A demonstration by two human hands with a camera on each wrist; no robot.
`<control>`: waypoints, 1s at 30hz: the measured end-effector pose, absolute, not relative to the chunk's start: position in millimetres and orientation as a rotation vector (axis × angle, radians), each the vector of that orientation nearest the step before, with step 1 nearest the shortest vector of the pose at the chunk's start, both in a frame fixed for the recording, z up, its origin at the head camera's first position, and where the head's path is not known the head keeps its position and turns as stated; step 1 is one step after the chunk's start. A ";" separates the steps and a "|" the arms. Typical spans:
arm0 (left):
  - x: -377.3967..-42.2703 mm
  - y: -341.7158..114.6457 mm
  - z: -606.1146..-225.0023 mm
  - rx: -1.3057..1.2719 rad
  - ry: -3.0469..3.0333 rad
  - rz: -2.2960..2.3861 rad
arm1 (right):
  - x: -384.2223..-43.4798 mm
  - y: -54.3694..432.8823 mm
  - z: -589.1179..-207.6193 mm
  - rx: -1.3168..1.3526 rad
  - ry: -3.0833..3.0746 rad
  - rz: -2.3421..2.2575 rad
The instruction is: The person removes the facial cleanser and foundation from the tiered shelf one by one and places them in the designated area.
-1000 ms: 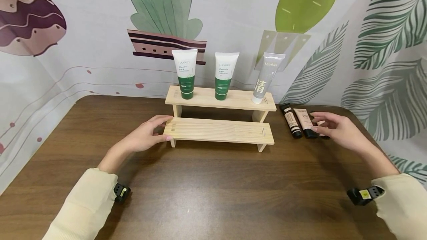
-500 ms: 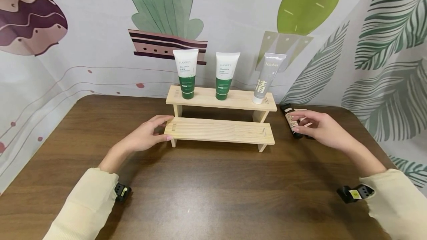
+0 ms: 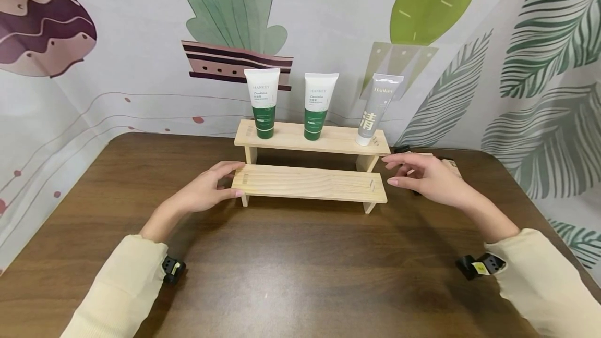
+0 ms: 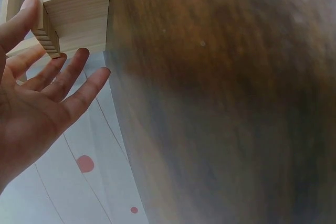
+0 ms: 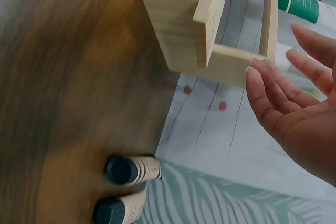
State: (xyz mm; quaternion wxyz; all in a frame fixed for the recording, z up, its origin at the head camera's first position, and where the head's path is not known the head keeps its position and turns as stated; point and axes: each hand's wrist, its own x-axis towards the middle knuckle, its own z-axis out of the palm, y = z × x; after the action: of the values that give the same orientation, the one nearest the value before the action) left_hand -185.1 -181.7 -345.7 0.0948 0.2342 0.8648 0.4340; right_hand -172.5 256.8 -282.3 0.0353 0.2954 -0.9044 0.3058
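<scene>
A two-tier wooden display rack (image 3: pixel 305 181) stands in the middle of the table in the head view. My left hand (image 3: pixel 206 188) holds the lower tier's left end, thumb at the front edge and index finger at the back edge; its other fingers spread out below in the left wrist view. My right hand (image 3: pixel 432 177) hovers just off the tier's right end, fingers loosely bent and nothing in them. On the upper tier stand two white-and-green tubes, a left one (image 3: pixel 264 103) and a middle one (image 3: pixel 319 106), plus a grey tube (image 3: pixel 375 111) at the right.
Cosmetic tubes lie on the table at the right, mostly hidden by my right hand; a striped tube (image 5: pixel 147 168) and a pink tube (image 5: pixel 134 205), both black-capped, show in the right wrist view. A patterned cloth (image 3: pixel 328 14) hangs behind the table (image 3: pixel 281 275).
My right hand has moved left from over the lying tubes to beside the lower tier's right end. My left hand stays on the rack, and the standing tubes have not moved.
</scene>
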 end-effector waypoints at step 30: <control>-185.0 -181.3 -344.8 0.674 2.565 1.278 | -195.0 178.4 -273.1 1.055 -2.810 1.259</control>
State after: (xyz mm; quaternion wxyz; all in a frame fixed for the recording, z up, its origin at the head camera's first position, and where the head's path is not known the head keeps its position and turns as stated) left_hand -185.0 -181.3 -344.8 0.0986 0.2279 0.8670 0.4320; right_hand -195.0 178.4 -273.1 -0.0567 0.3234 -0.8619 0.3863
